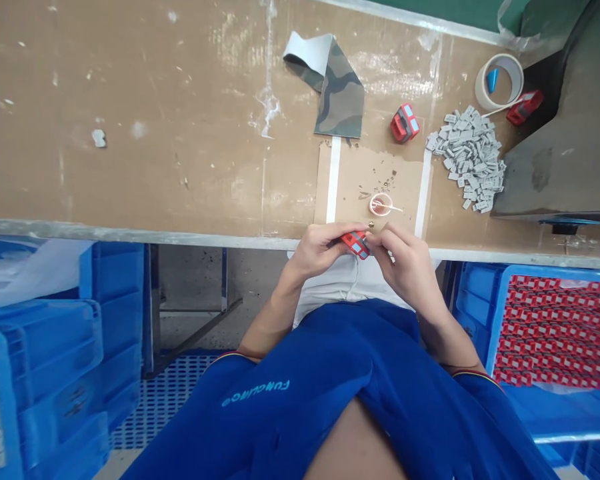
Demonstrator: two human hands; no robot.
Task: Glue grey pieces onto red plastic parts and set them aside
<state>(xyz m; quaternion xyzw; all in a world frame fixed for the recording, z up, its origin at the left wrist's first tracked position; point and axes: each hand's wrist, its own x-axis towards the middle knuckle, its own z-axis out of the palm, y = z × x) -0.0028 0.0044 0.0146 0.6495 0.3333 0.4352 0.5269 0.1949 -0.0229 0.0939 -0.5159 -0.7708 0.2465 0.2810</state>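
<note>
Over the table's front edge, my left hand is closed around a small red plastic toy vehicle part with grey and pale window-like patches. My right hand pinches at the right end of this part, thumb and fingertips together. Whatever lies between those fingertips is too small to make out. Just beyond the hands stands a small round cup with a thin white stick in it. Small dark crumbs lie scattered behind the cup. Farther back rests a similar red toy part.
A heap of small grey pieces lies at right, beside a tape roll and a dark grey machine-like housing. Camouflage-patterned strip lies at the back. Blue crates stand left; a blue crate of red parts stands right.
</note>
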